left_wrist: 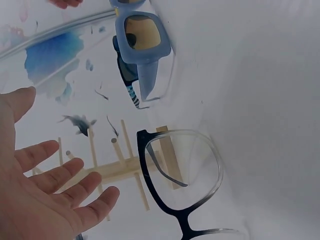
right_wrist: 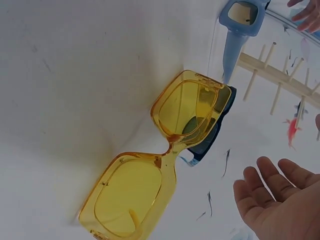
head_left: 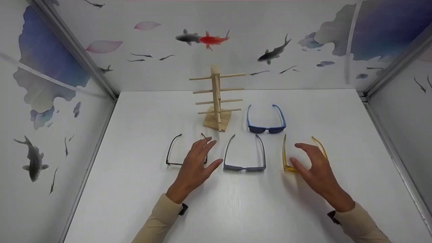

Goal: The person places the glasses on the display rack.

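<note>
Over the black-and-clear eyeglasses (head_left: 173, 164) hovers my left hand (head_left: 194, 164), its fingers spread and holding nothing. The left wrist view shows a gap between that hand and the eyeglass frame (left_wrist: 182, 212). My right hand (head_left: 315, 167) is above the yellow glasses (head_left: 285, 158), thumb and fingers apart, with nothing between them. In the right wrist view the yellow glasses (right_wrist: 170, 142) appear whole in front, apart from the palm. Grey-blue sunglasses (head_left: 244, 168) lie between the hands, temples pointing away. Behind them are blue sunglasses (head_left: 266, 129) with dark lenses.
A wooden display stand (head_left: 216, 98) with several pairs of horizontal pegs rises from a square base at the back centre; its pegs bear no glasses. The white table (head_left: 229, 209) is bordered by printed panels (head_left: 152, 74) at the back and sides.
</note>
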`<state>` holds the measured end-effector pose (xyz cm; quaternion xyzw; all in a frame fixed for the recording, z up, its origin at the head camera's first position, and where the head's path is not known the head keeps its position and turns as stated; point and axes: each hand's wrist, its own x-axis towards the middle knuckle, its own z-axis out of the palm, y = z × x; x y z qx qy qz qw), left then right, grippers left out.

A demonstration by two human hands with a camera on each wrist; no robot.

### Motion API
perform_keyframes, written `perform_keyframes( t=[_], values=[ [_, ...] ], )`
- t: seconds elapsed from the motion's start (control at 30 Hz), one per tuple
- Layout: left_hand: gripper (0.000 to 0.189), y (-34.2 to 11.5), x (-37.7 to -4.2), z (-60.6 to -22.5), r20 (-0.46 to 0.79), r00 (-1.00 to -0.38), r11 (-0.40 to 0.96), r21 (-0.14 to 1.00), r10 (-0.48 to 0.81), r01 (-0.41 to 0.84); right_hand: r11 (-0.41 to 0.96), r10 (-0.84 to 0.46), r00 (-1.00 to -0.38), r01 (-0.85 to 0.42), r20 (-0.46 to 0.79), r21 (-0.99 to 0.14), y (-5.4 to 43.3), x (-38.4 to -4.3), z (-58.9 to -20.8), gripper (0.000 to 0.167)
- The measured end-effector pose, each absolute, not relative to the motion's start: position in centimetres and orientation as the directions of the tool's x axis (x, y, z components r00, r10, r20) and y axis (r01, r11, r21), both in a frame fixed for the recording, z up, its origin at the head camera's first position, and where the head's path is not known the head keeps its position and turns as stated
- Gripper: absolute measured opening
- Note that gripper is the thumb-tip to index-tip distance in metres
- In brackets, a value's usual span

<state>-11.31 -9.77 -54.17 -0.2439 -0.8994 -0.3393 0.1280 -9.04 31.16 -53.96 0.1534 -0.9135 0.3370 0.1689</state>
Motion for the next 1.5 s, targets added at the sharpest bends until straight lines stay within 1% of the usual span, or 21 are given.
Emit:
perform_keyframes(
  t=[0.17, 0.33, 0.8, 0.97, 1.2, 1.37, 1.5],
  values=[
    [0.063, -9.0, -10.5, -54.6, 0.417, -0.835, 0.611, 0.572, 0.358, 0.548, 0.7, -0.174, -0.892, -0.41, 0.417, -0.585, 30.6, -8.8, -54.4, 0.052],
    [0.061, -8.4, -9.8, -55.1, 0.413, -0.834, 0.568, 0.611, 0.366, 0.551, 0.684, -0.181, -0.885, -0.427, 0.429, -0.592, 29.8, -8.5, -54.7, 0.052],
    [0.056, -6.8, -8.6, -56.4, 0.388, -0.834, 0.506, 0.666, 0.392, 0.548, 0.67, -0.196, -0.909, -0.397, 0.366, -0.627, 28.0, -7.8, -55.8, 0.05],
    [0.055, -6.5, -8.4, -56.8, 0.362, -0.846, 0.503, 0.686, 0.391, 0.526, 0.671, -0.19, -0.92, -0.376, 0.343, -0.639, 27.6, -7.7, -56.0, 0.048],
    [0.056, -6.1, -8.1, -57.3, 0.309, -0.865, 0.495, 0.722, 0.396, 0.485, 0.671, -0.178, -0.944, -0.323, 0.278, -0.668, 26.9, -7.4, -56.1, 0.046],
    [0.056, -5.8, -8.1, -57.6, 0.272, -0.877, 0.488, 0.747, 0.397, 0.452, 0.669, -0.178, -0.95, -0.308, 0.256, -0.677, 26.3, -7.2, -56.4, 0.046],
    [0.055, -5.7, -8.1, -57.8, 0.265, -0.881, 0.477, 0.76, 0.393, 0.441, 0.662, -0.179, -0.954, -0.297, 0.24, -0.688, 25.9, -7.1, -56.6, 0.046]
  ],
)
